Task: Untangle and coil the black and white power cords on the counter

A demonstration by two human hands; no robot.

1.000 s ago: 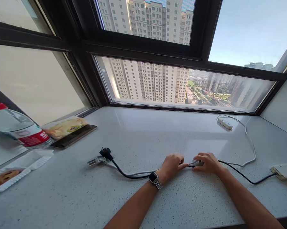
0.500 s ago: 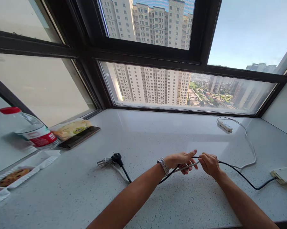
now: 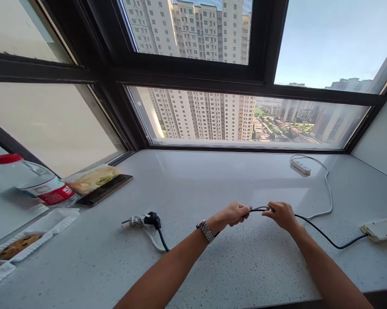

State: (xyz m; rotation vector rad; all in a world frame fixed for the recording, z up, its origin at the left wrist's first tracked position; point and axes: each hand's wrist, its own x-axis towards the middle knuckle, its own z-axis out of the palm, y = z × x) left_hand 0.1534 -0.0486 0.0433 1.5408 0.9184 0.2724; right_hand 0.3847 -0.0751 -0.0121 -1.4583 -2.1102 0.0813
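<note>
My left hand point(image 3: 234, 214), with a metal watch on its wrist, is closed around a black power cord and a white power cord. A short way to the right, my right hand point(image 3: 281, 214) pinches the same two cords. Between the hands the black cord point(image 3: 258, 210) and white cord run side by side. The black plug point(image 3: 152, 219) and the grey-white plug point(image 3: 133, 222) lie together left of my left forearm, which hides part of the cords. On the right, the black cord leads to a white box point(image 3: 380, 230), and the white cord reaches a power strip point(image 3: 300, 167).
A bottle with a red cap point(image 3: 53, 189) lies tilted at the left beside a wrapped bread package point(image 3: 95, 178) and a dark phone-like slab point(image 3: 105, 190). Nearer stands a white plastic tray point(image 3: 60, 219) holding a cookie point(image 3: 19, 246). Windows border the speckled counter point(image 3: 193, 180).
My left hand has closed around the cords, its fingers having been spread before, and moved slightly left. My right hand still grips them. The view has shifted a little.
</note>
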